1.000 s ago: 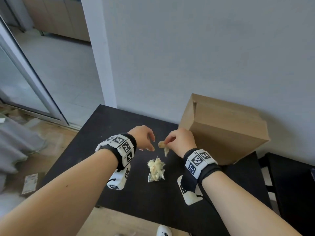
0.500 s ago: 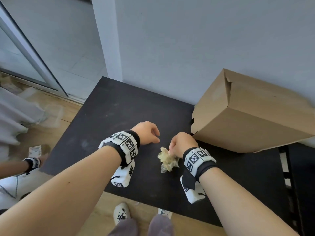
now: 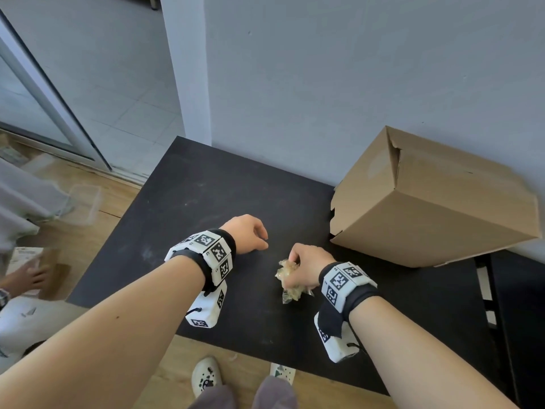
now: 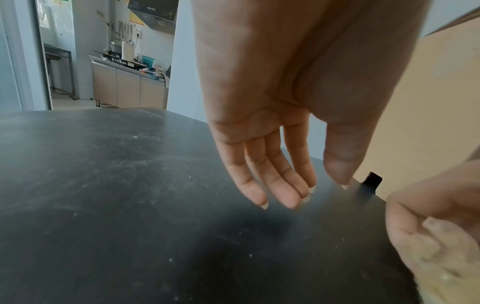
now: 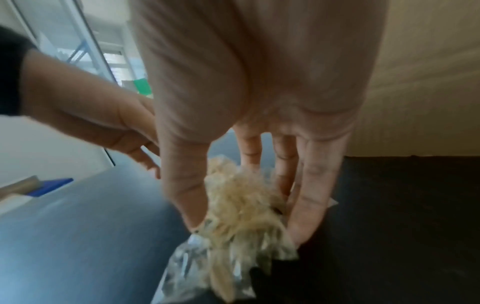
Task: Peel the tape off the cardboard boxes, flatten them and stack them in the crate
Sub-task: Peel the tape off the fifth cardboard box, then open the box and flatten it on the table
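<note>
A brown cardboard box (image 3: 436, 208) stands on the black table (image 3: 206, 196) at the right, against the wall; its side fills the right of both wrist views (image 4: 428, 102) (image 5: 420, 82). A crumpled wad of peeled tape (image 3: 288, 278) lies on the table in front of it. My right hand (image 3: 298, 268) grips the wad between thumb and fingers (image 5: 246, 218). To the left my left hand (image 3: 259, 240) hovers just over the table, fingers relaxed and holding nothing (image 4: 298, 191).
The wall runs close behind the table. A second dark surface (image 3: 519, 305) adjoins the table on the right. On the wooden floor at the left, another person's hand (image 3: 32, 278) rests on a flat carton. My shoes (image 3: 206, 379) show below the table's near edge.
My right hand, which pinched a small tape piece above the table, has come down onto the tape wad and closed round it. The left hand lowered slightly. The view shifted down and left.
</note>
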Available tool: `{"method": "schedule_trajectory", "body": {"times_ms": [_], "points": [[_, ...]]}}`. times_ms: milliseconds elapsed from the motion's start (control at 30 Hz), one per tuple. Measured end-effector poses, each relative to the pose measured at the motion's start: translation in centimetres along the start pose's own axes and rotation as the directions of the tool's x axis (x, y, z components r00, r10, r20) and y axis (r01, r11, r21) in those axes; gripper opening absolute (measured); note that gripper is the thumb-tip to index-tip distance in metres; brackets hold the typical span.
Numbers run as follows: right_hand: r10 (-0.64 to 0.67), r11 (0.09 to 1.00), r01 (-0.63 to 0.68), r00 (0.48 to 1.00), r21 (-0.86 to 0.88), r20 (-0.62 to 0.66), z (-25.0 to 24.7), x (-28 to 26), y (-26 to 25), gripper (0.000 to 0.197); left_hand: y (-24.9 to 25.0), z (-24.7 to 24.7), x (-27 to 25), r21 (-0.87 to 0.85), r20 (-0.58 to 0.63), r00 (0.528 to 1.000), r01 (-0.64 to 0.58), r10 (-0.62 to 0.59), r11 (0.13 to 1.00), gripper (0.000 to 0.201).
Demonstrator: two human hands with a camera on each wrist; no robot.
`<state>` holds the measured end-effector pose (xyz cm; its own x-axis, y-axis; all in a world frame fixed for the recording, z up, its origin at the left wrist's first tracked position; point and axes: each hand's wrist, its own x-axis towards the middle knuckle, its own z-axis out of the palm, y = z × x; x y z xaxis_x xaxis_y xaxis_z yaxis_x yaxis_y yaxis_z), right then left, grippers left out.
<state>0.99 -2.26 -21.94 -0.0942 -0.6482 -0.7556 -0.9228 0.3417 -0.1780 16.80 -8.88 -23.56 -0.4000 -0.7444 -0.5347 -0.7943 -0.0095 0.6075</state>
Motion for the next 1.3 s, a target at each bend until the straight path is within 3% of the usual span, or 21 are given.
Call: {"method": "schedule_trajectory", "body": {"times_ms": [100,233,367,433,500,667,767,967,1067,1167,1300], "points": [[0.002,1.0,-0.003,0.998,-0.006,-0.062,-0.5,-0.2,-0.4,0.021,0.2,-0.4,0.0,-0.007,-0.033,0.999,-0.003,0.003,1.0,0.018],[0.02,0.992,0.002,0.986,0.128,-0.168,-1.9,0.1,0.6,0.008,0.2,-1.2,0.1,-0.033,-0.109,0.994,-0.007,0.004,0.999,0.014],[0.01,0.941,0.088,0.958,0.326,-0.288,-4.2,0.2,-0.1,0.018,0.5,-1.9,0.2,-0.068,-0.246,0.969,-0.018,0.001,0.998,0.012],[-0.012,0.923,0.143,0.939,0.358,-0.345,-4.8,0.4,-1.1,0.022,0.8,-2.3,0.2,-0.092,-0.355,0.935,-0.03,-0.005,0.995,0.018],[-0.026,0.928,0.157,0.933,0.339,-0.36,-4.8,0.7,-2.0,0.04,1.1,-2.9,0.2,-0.129,-0.427,0.904,-0.043,-0.016,0.991,0.02],[-0.077,0.924,0.161,0.967,0.347,-0.244,-4.0,1.3,-3.3,0.049,1.5,-4.0,-0.1,-0.111,-0.443,0.896,-0.038,-0.016,0.993,0.02],[-0.108,0.907,0.203,0.959,0.369,-0.262,-4.7,1.0,-3.4,0.056,2.2,-4.6,-0.5,-0.104,-0.463,0.886,-0.05,-0.004,0.993,0.02],[-0.146,0.85,0.358,0.866,0.388,-0.478,-9.6,-1.9,-1.0,0.031,6.3,-6.0,-0.5,-0.105,-0.498,0.866,-0.117,0.05,0.988,0.017],[-0.123,0.773,0.446,0.804,0.452,-0.581,-12.5,-4.9,0.9,0.019,10.4,-6.3,-0.4,-0.084,-0.503,0.857,-0.182,0.116,0.98,0.021],[-0.113,0.697,0.519,0.761,0.495,-0.638,-15.0,-8.5,3.1,0.016,15.0,-6.1,-0.3,-0.048,-0.519,0.836,-0.237,0.178,0.97,0.022],[-0.057,0.674,0.558,0.693,0.485,-0.719,-17.5,-12.2,7.1,0.013,20.3,-5.2,-0.2,-0.024,-0.506,0.829,-0.291,0.24,0.956,0.023]]}}
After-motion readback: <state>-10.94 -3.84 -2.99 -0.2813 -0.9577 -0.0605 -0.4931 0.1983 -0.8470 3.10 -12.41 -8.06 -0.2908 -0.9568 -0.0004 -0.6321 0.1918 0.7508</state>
